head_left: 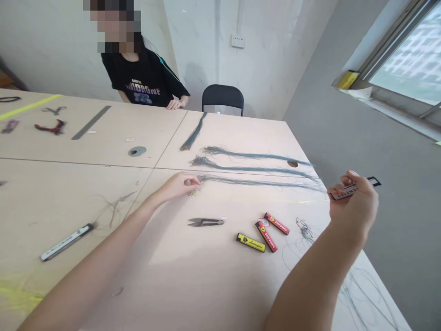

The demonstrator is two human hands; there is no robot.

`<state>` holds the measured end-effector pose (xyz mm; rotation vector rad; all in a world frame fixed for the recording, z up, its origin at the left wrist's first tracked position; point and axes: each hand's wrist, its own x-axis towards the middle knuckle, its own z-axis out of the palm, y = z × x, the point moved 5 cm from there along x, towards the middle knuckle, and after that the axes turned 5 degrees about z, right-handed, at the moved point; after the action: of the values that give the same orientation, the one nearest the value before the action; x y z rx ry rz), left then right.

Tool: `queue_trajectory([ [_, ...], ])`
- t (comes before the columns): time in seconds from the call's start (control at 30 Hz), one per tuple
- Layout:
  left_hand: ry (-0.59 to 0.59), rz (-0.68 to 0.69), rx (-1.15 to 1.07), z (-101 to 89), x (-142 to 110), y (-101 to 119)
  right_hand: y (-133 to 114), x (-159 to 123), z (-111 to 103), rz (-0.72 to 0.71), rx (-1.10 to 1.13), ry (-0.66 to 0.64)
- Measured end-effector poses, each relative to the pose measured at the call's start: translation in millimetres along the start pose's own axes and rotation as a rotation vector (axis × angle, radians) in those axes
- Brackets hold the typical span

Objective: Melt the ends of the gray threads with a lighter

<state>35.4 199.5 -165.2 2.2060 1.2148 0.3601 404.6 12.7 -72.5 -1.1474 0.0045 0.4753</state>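
My left hand [182, 185] is closed in a pinch at the left end of the nearest bundle of thin blue-grey fishing line [255, 182]. Exactly how many strands it holds is too fine to see. Small gold-coloured hooks [193, 193] lie just under its fingertips. Past the table's right edge, my right hand [356, 200] is wrapped around a white lighter [344, 191] with black trim and lettering. Two more bundles of line [248, 169] run parallel behind, with tangled hook ends at the left. Thread snips [206, 222] lie in front of my left hand.
Red lighters [267, 236] and a yellow lighter [251, 242] lie near the right, beside loose hooks [305, 228]. A utility knife [67, 241] is at left. Farther back are a spool [137, 151], ruler [91, 123] and pliers [51, 128]. A person [148, 78] sits opposite.
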Motion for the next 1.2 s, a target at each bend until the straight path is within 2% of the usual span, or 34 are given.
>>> queue_trajectory([
  [0.2, 0.026, -0.027, 0.019, 4.4, 6, -7, 1, 2, -2, 0.006, 0.012, -0.01],
  [0.37, 0.028, -0.038, 0.043, 5.4, 5, -9, 0, 4, -3, -0.044, -0.038, -0.049],
  [0.8, 0.018, -0.096, 0.075, -10.0, 1, -19, 0, 0, 0, 0.009, 0.02, -0.02],
  [1.0, -0.018, -0.088, 0.028, -8.0, -7, -17, 0, 0, 0, 0.015, 0.02, 0.003],
  [1.2, -0.017, -0.098, 0.01, -5.3, -17, -13, 1, 5, -1, -0.034, -0.027, -0.058],
])
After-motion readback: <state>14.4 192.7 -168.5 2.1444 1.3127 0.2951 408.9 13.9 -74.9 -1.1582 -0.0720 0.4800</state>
